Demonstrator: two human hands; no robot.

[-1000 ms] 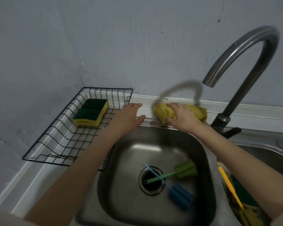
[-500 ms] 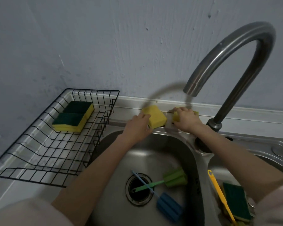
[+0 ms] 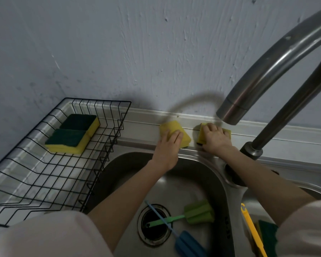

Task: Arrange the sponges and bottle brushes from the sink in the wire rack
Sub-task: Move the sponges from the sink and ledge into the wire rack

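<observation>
I see left hand gripping yellow sponge, right hand gripping another, 12 o'clock of sink.

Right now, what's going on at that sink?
A person is clearing the sink. Each hand rests on a yellow sponge on the ledge behind the basin: left hand on the left sponge, right hand on the right sponge. Two sponges already lie in the wire rack. A green brush and a blue brush lie in the basin.
</observation>
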